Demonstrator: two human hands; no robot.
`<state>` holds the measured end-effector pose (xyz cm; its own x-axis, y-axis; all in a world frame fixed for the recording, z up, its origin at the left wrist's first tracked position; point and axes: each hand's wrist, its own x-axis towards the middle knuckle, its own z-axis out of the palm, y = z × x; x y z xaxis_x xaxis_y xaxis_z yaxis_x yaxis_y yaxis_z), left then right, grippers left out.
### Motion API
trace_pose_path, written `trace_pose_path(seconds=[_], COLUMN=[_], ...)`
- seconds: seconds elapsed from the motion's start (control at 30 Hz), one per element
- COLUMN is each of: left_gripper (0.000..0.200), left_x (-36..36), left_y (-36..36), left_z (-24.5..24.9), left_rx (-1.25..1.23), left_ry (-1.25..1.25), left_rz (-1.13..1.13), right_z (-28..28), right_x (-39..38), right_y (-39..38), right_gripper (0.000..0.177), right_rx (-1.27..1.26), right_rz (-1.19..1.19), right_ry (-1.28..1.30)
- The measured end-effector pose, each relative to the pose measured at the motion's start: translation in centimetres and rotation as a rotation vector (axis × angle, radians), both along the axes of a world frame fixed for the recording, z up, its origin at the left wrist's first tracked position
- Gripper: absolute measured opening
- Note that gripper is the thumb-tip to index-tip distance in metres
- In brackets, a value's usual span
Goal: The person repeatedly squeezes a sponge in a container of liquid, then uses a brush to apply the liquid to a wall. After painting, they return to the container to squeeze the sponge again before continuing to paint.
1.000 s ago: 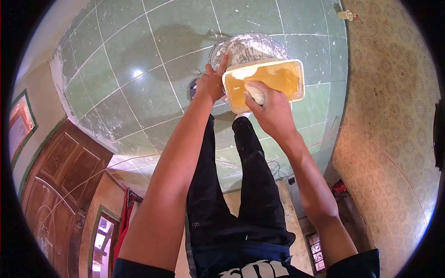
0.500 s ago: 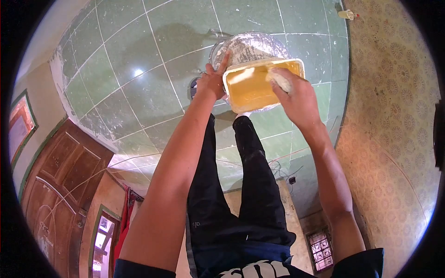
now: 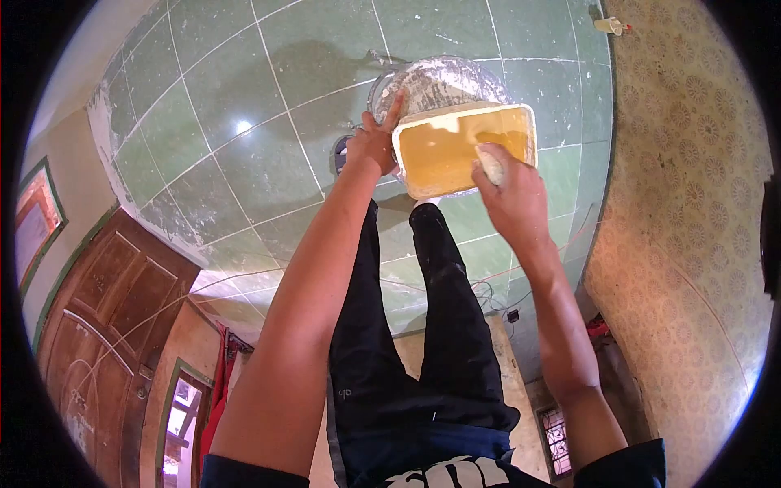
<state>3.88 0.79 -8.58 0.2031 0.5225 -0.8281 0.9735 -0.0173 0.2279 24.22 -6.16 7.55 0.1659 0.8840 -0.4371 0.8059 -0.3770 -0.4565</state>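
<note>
A yellow rectangular plastic tub (image 3: 451, 146) is held tilted over a round metal basin (image 3: 431, 81) dusted with white flour. My left hand (image 3: 373, 142) grips the tub's left rim, fingers reaching up toward the basin. My right hand (image 3: 511, 199) sits at the tub's lower right, closed around a whitish lump of dough (image 3: 490, 165) pressed against the tub's inner wall. A white smear shows along the tub's upper left rim.
The floor is green tile (image 3: 236, 122) with white grout. My legs in black trousers (image 3: 407, 325) run down the middle. A patterned beige wall (image 3: 691, 203) stands at the right, a brown wooden door (image 3: 106, 317) at the left. Thin cables (image 3: 492, 297) lie by my right leg.
My right hand with the dough swept from the tub's lower left to its upper right, then came down to the lower right. My left hand and the tub stayed put.
</note>
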Motion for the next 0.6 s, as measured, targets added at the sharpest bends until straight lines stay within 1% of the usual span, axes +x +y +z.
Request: trace_pose_path(seconds=[0.07,0.1,0.17,0.23,0.3,0.43,0.57,0.6], left_gripper=[0.139,0.139,0.131,0.128,0.126,0.126,0.128,0.128], left_x=[-0.3,-0.5,-0.7,-0.8,-0.8,-0.9,-0.6,-0.5], left_y=[-0.3,-0.4,-0.8,-0.9,-0.8,-0.5,-0.4,-0.4], left_z=[-0.3,-0.4,-0.6,-0.4,-0.3,-0.5,-0.2,-0.2], left_rx=[0.048,0.048,0.103,0.112,0.121,0.083,0.075,0.076], left_ry=[-0.044,-0.042,-0.082,-0.092,-0.103,-0.106,-0.072,-0.072], left_rz=[0.004,0.003,0.020,0.019,0.018,0.024,0.013,0.014], right_z=[-0.1,-0.3,-0.8,-0.8,-1.0,-1.2,-1.2,-1.2], right_x=[-1.8,-2.7,-4.2,-5.3,-5.7,-4.8,-2.3,-1.6], right_y=[0.0,0.1,0.2,0.9,1.5,2.4,2.9,2.9], right_gripper=[0.036,0.036,0.035,0.034,0.035,0.036,0.034,0.033], right_rx=[0.003,0.003,0.018,-0.021,0.019,0.040,0.063,0.088], right_rz=[-0.031,-0.032,-0.043,-0.061,-0.093,-0.077,-0.028,-0.002], right_ry=[0.087,0.088,0.205,0.220,0.338,0.370,0.317,0.269])
